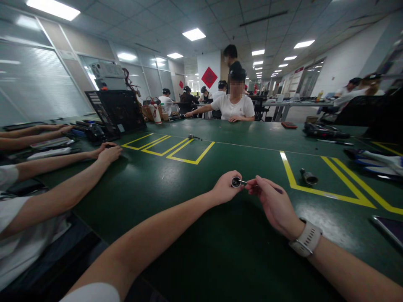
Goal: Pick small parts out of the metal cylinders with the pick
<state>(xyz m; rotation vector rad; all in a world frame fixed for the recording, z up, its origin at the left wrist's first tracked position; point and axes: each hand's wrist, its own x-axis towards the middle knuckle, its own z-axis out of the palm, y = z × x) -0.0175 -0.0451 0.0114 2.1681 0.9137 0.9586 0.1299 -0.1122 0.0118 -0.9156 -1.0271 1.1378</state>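
My left hand (226, 187) is closed around a small cylindrical metal connector (236, 182), its round open end turned towards me and showing details inside. My right hand (272, 201), with a watch on the wrist, pinches a thin tool with a metal shaft (242, 181). The shaft's tip reaches the connector's open end; whether it is inside I cannot tell. The fingers hide most of the tool. Both hands are just above the green table (189, 235). To the right, a similar metal connector (309, 178) lies inside a yellow-taped outline.
Yellow tape outlines (197, 161) mark the table, with another small metal part (193, 137) at the far left ones. A phone-like device (388, 230) lies at right. A co-worker's hands (108, 153) are at left; another person (236, 107) sits opposite.
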